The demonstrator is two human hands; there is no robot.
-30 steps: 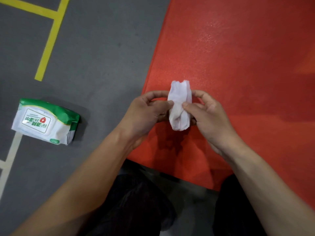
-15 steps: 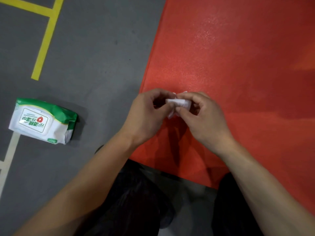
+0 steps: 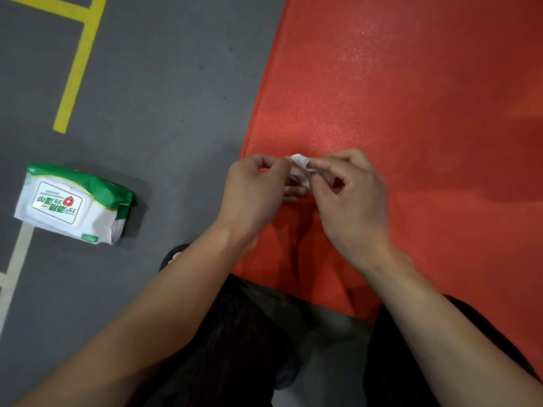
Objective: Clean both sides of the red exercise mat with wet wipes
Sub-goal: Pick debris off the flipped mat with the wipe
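floor (image 3: 164, 92): grey | yellow lines (image 3: 79, 63) | pale line (image 3: 17, 259)

Bare forearms (image 3: 182, 292) — black trousers (image 3: 235, 342)

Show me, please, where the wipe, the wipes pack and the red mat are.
wipe (image 3: 299, 168), head view, crumpled middle between the hands.
wipes pack (image 3: 73, 204), head view, lid label.
red mat (image 3: 411, 98), head view, bare top surface.

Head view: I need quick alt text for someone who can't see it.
Both hands, left hand and right hand, pinch a small bunched wipe above the near left corner of the red mat. A closed wipes pack lies on the grey floor to the left.
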